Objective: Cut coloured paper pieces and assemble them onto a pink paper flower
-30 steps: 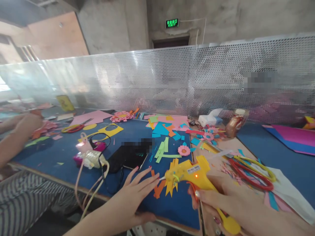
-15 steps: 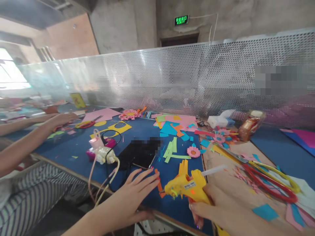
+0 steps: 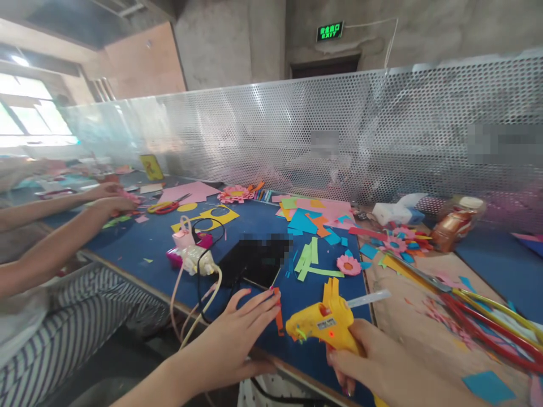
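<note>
My left hand [image 3: 237, 328] lies over the table's near edge with its fingers stretched out. Its fingertips rest at an orange paper strip [image 3: 279, 314]. In my right hand [image 3: 369, 356] is a yellow hot glue gun [image 3: 328, 325], gripped by its handle. The nozzle points left, a little to the right of the strip's lower end. A clear glue stick [image 3: 368, 298] sticks out of the back of the gun. Beyond the gun lie yellow-orange paper strips [image 3: 331, 288], partly hidden by it. A pink paper flower [image 3: 348, 265] and light green strips [image 3: 306, 260] are further back.
Black phones [image 3: 254, 263] and a power adapter with cables [image 3: 197, 260] lie left of centre. Large red-and-yellow scissors [image 3: 458, 297] rest on cardboard at right. A bottle [image 3: 458, 223] stands behind. Another person's hands [image 3: 112, 198] work at left. A perforated metal screen [image 3: 254, 135] borders the table.
The view has turned slightly left, so the scene sits further right. The glue gun's nozzle is now a little apart from the orange strip's end. My left hand stays on the strip.
</note>
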Available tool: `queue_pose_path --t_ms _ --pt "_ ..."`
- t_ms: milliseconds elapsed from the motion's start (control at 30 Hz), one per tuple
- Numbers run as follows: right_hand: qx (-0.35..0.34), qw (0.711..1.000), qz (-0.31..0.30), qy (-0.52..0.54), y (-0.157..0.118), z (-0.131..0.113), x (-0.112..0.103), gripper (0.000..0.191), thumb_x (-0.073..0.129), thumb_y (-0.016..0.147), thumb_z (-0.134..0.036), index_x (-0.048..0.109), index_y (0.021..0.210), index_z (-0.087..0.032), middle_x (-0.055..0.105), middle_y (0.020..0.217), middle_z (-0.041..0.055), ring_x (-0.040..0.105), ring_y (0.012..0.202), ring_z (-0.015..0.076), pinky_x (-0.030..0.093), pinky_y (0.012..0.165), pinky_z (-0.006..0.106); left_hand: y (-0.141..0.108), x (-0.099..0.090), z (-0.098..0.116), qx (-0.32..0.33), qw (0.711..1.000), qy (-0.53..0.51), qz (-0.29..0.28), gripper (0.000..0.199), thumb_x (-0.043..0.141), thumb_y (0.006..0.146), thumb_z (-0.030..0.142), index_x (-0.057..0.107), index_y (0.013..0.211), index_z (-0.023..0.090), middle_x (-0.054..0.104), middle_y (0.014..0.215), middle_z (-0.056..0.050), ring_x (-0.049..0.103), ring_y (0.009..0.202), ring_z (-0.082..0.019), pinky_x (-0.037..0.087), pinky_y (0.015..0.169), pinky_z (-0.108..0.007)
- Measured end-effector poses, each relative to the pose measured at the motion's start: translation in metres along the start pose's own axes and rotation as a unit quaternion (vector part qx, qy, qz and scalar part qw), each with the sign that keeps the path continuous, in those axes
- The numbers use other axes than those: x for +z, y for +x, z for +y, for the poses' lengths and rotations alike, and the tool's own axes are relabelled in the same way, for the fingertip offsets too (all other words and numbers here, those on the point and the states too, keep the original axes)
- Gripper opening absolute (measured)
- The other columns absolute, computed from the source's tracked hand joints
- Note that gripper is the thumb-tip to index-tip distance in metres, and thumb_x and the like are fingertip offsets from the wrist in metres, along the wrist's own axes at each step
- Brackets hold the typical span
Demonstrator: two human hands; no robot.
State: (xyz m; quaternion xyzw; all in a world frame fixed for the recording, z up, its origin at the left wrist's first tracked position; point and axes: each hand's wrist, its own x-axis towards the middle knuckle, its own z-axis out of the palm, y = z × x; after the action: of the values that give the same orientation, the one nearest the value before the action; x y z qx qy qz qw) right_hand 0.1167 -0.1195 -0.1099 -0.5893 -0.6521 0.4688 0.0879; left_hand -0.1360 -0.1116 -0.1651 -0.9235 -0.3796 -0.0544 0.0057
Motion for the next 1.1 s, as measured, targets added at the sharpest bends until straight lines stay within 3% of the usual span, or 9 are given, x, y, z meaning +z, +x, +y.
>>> queue_pose_path --t_ms 400,1100 --pt "0.030 0.999 -0.010 -0.030 0.001 -0.008 -0.002 0.015 0.044 0.077 -0.031 0.047 0.074 -0.016 0.064 0.071 0.0038 0.060 0.066 0.0124 0.042 0.062 0.022 -0.001 0.000 0.002 -0.018 1.000 0.009 0.005 0.069 0.048 0.081 0.051 0.023 0.136 0.019 0.026 0.144 -0.006 0.027 0.128 -0.025 0.026 0.099 -0.044" --pt "0.053 0.997 0.016 -0.061 0.000 -0.009 0.002 0.015 0.043 0.076 -0.030 0.049 0.076 -0.016 0.065 0.068 0.0034 0.061 0.064 0.0137 0.041 0.058 0.022 0.000 0.002 0.002 -0.011 0.999 0.038 0.021 0.068 0.045 0.081 0.053 0.025 0.135 0.017 0.028 0.143 -0.008 0.029 0.126 -0.025 0.028 0.098 -0.041"
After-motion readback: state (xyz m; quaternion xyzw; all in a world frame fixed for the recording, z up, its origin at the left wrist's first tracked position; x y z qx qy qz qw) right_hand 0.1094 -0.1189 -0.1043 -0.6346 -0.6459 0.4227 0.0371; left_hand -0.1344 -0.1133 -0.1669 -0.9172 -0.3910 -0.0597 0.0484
